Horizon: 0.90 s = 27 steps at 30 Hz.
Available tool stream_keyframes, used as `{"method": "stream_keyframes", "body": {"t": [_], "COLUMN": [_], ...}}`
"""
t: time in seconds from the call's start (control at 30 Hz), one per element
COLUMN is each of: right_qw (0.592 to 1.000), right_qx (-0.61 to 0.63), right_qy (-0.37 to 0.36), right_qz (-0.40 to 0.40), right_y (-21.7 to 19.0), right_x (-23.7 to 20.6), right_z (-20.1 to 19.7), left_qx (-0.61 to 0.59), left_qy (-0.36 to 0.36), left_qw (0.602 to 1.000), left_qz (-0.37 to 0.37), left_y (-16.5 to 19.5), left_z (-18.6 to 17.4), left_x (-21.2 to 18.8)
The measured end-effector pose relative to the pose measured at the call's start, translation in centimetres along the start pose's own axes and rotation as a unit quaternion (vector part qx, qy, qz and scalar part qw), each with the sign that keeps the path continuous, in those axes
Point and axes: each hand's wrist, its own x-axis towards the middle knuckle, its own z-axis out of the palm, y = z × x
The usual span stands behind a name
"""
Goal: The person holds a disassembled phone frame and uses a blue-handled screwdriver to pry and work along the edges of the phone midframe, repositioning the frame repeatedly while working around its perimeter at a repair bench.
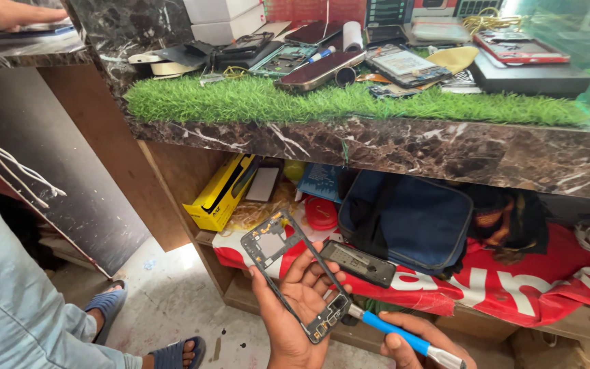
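Left hand grips thin black plastic phone frame; right hand grips blue-handled screwdriver.
The frame looks light, bendy and fragile; better held by its long edges.

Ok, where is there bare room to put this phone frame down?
The front strip of the green turf, left part, between the marble edge and the phone pile, is bare. Behind it the counter is crowded. The shelf below is packed: yellow box, blue bag, red cloth.
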Motion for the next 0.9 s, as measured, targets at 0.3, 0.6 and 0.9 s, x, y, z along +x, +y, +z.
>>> {"method": "stream_keyframes", "body": {"t": [0.3, 0.6, 0.9], "right_qw": [0.981, 0.97, 0.988], "right_qx": [-0.087, -0.091, 0.093], "right_qy": [-0.04, -0.106, -0.061], "right_qz": [-0.167, -0.198, -0.111], "right_y": [0.5, 3.6, 4.7], "right_x": [-0.3, -1.0, -0.1], "right_z": [0.3, 0.8, 0.2], "left_qx": [0.022, 0.044, 0.035], "left_qy": [0.015, 0.004, 0.007], "left_qw": [1.0, 0.999, 0.999], "left_qz": [-0.003, 0.028, 0.018], "left_y": [-0.1, -0.2, -0.4], "left_z": [0.9, 0.4, 0.5], "left_x": [-0.6, -0.6, -0.5]}}
